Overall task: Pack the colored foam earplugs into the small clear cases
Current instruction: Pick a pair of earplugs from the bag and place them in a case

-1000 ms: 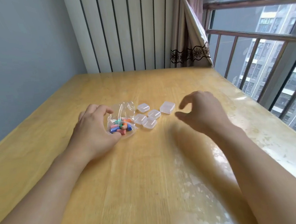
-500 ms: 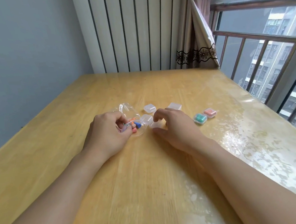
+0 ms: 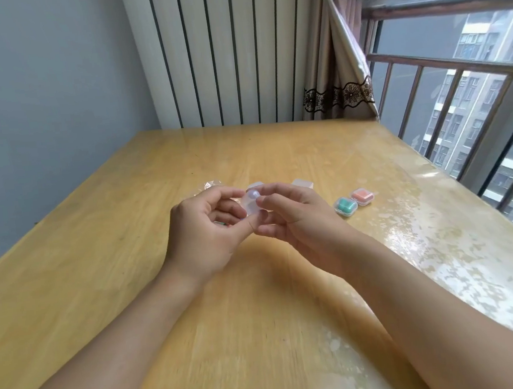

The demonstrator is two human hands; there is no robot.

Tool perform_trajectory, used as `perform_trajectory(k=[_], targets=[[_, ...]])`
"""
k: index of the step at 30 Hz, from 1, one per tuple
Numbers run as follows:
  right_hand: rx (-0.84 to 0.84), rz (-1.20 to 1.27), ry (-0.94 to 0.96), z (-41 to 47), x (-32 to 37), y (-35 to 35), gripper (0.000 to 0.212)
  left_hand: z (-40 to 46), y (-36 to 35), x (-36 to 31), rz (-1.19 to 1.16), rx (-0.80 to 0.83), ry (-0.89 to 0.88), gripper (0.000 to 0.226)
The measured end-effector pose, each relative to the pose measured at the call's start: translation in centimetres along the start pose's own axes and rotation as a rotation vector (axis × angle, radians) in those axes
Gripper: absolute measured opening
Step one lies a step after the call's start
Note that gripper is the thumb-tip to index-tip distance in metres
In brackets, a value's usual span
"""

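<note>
Both my left hand and right hand pinch the small clear plastic case between them, at twelve o'clock from my thumbs.

This looks like a home, in an enclosed balcony or window corner of a high-rise flat. A wooden bench under a glossy clear cover fills the space. At the far right hangs a brown curtain with a lace band, beside a window with a metal railing. Apartment towers stand outside. A white ribbed panel lines the far wall.
</note>
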State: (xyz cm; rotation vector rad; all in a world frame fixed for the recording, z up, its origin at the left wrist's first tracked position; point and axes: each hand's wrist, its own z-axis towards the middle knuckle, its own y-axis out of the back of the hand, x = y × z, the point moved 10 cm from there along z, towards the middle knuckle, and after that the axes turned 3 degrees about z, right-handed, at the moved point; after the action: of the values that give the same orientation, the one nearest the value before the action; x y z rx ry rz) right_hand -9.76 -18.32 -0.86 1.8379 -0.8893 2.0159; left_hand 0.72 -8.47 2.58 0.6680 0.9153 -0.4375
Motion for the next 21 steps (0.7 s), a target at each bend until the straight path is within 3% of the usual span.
perform_trajectory(k=[5,12,21], targets=[[-0.012,-0.006,0.007,-0.4,0.5,0.3,0.008,0.0,0.3,0.2,0.012,-0.017,0.018,0.030],[-0.173,-0.383,0.149,-0.7,2.1,1.6,0.012,-0.3,-1.1,0.9,-0.083,0.086,0.111,0.033],[-0.244,-0.486,0.082,-1.2,2.1,2.0,0.016,-0.9,-2.8,1.2,-0.142,0.177,0.164,0.045]])
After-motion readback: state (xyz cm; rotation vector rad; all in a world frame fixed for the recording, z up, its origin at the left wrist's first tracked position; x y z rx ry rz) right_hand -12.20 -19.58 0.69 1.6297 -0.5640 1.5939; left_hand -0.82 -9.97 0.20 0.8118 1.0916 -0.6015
